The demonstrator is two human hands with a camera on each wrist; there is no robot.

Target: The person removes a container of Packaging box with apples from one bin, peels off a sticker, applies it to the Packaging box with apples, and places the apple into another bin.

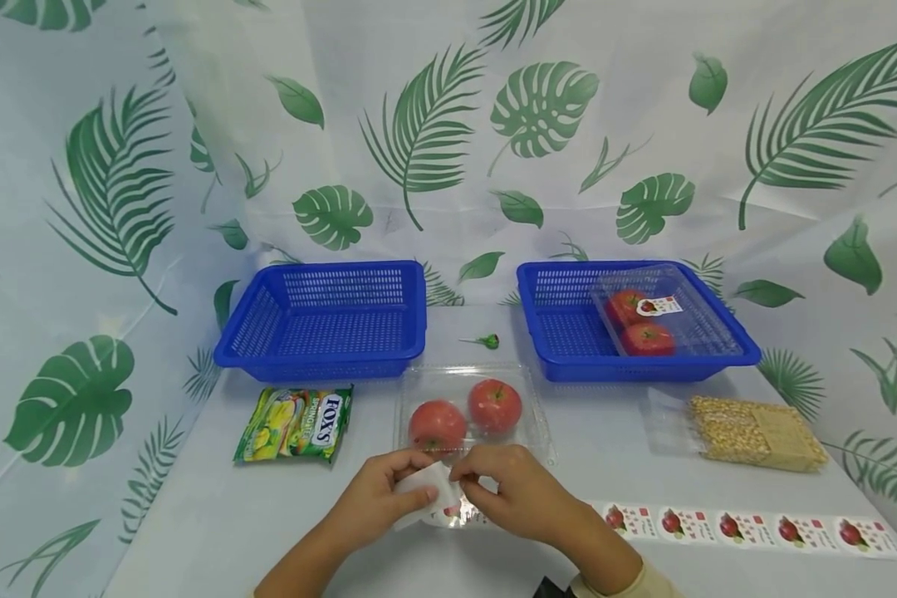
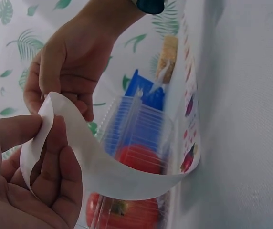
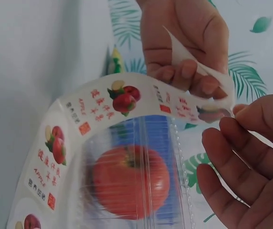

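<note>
A strip of apple labels (image 1: 755,531) runs along the table's front right, and its end rises in a curve to both hands. My left hand (image 1: 379,497) grips the white backing end (image 2: 34,157), which is folded over between thumb and fingers. Beside it, my right hand (image 1: 519,497) pinches the edge of an apple label (image 3: 212,113) at the fold with thumb and forefinger. Just beyond the hands sits a closed clear plastic box (image 1: 532,428), with two red apples (image 1: 437,426) inside. No label shows on its lid.
At the back left stands a blue basket (image 1: 232,353); the right blue basket (image 1: 549,361) holds a labelled box (image 1: 706,320) of apples. A green candy bag (image 1: 291,423) lies left, a bag of yellow grains (image 1: 755,432) right. A small green-and-red item (image 1: 487,340) lies between the baskets.
</note>
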